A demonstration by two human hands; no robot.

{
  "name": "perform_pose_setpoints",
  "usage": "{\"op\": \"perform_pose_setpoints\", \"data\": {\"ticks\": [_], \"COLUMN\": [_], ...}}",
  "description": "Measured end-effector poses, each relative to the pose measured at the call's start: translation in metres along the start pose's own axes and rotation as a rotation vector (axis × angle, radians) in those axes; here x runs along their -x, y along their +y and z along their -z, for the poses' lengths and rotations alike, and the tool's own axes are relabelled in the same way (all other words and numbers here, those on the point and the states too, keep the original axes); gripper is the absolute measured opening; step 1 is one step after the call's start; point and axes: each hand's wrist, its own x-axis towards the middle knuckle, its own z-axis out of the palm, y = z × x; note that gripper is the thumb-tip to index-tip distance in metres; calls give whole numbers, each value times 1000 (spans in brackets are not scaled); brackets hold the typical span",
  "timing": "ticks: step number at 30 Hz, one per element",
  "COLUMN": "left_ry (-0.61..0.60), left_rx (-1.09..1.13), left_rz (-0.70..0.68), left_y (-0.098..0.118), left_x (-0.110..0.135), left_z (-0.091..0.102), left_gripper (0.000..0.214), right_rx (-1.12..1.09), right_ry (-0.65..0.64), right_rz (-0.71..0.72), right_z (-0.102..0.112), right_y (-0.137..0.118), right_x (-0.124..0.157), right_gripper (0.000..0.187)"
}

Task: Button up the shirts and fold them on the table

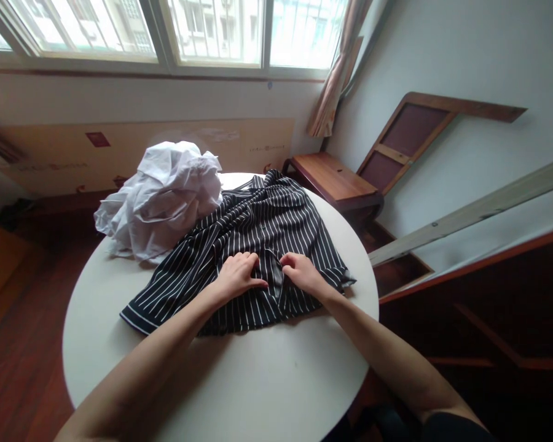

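Observation:
A black shirt with white stripes (pixel 276 224) lies spread and rumpled on a round white table (pixel 276 380), its collar end towards the window. My left hand (pixel 238 276) rests on the front of the shirt, thumb stretched apart from the bent fingers. Just right of it, my right hand (pixel 301 273) has its thumb and fingertips closed on the shirt's front edge. Between the two hands that edge is lifted, showing a grey inner side. Buttons along the front are too small to make out clearly.
A heap of crumpled white cloth (pixel 166 196) sits at the table's back left, against the shirt. Behind the table stand a wooden chair (pixel 336 175) and a long flat cardboard panel (pixel 175 132) below the windows. A pale beam (pixel 479 205) slants on the right.

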Motion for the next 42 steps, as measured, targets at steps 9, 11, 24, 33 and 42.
{"op": "perform_pose_setpoints", "data": {"ticks": [9,11,24,33,42], "left_ry": [26,28,107,111,134], "left_rx": [167,170,505,568,333], "left_rz": [-15,-18,52,79,137], "left_y": [16,21,21,15,21], "left_x": [-5,-6,-9,-8,-3], "left_z": [-1,-4,-5,-5,0], "left_gripper": [17,12,14,12,14], "right_rx": [-506,-506,-549,-547,-356], "right_ry": [-36,-29,-11,137,303], "right_rz": [-203,-182,-143,-161,15], "right_z": [-5,-6,-12,-14,-5], "right_y": [2,1,-11,-7,-24], "right_x": [-4,-3,3,5,17], "right_gripper": [15,14,19,17,13]}}
